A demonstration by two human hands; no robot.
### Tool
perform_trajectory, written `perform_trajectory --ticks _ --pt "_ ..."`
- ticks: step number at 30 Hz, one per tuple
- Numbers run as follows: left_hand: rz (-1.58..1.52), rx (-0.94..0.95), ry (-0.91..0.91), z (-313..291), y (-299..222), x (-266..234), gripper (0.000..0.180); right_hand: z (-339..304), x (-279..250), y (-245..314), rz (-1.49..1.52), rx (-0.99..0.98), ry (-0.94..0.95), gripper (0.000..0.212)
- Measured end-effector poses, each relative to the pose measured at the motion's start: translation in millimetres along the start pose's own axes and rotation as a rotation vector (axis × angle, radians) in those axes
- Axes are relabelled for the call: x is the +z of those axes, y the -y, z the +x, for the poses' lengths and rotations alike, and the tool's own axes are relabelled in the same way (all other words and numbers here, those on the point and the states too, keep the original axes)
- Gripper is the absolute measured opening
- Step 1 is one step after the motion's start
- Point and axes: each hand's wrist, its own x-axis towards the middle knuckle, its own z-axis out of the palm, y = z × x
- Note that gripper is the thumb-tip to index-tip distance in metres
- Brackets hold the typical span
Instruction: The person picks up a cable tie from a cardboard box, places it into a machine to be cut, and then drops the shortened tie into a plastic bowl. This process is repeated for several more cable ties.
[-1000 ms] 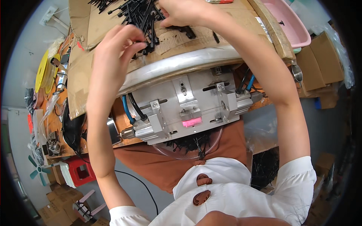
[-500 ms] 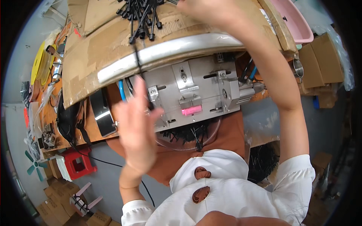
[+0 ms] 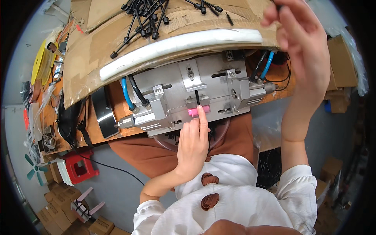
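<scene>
Head, left hand [image 3: 192, 145]: index fingertip is laid at the black rod [image 3: 197, 97] in the metal fixture [image 3: 214, 91], over the pink block [image 3: 193, 112]; grip's closure cannot be told.
Rod risk: might be tilted by uneven pressing.
Right hand [image 3: 299, 37]: blurred; dark piece [image 3: 277, 6] at fingertips cut off, grip unclear.

Touching black rod [image 3: 197, 97] with left hand [image 3: 192, 143] over pink piece [image 3: 193, 112] on jig [image 3: 217, 92]; holding right hand [image 3: 302, 39] up near cardboard [image 3: 88, 70].

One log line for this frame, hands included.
left hand: index finger at black rod and pink piece on metal fixture; right hand: raised, holding dark item; other black rods: on cardboard
</scene>
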Motion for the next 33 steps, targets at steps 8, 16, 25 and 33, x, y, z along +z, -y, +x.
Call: perform_trajectory --ticks 8,16,25,33 --pt "-0.083 0.125 -0.111 40.3 43.6 -68.6 0.048 -147.4 46.8 -38.7 -0.518 -0.324 0.26 0.053" --pt "-0.154 -0.021 -0.01 126.5 137.3 -141.5 0.011 -186.6 79.9 -77.5 -0.59 -0.205 0.369 0.062" --pt "-0.071 0.079 -0.249 22.5 49.9 -79.3 0.072 -95.6 60.9 -39.7 -0.821 -0.462 0.267 0.035" --pt "-0.059 -0.001 -0.023 -8.2 0.9 -5.7 0.072 83.4 66.2 -73.4 -1.352 -0.496 0.257 0.021"
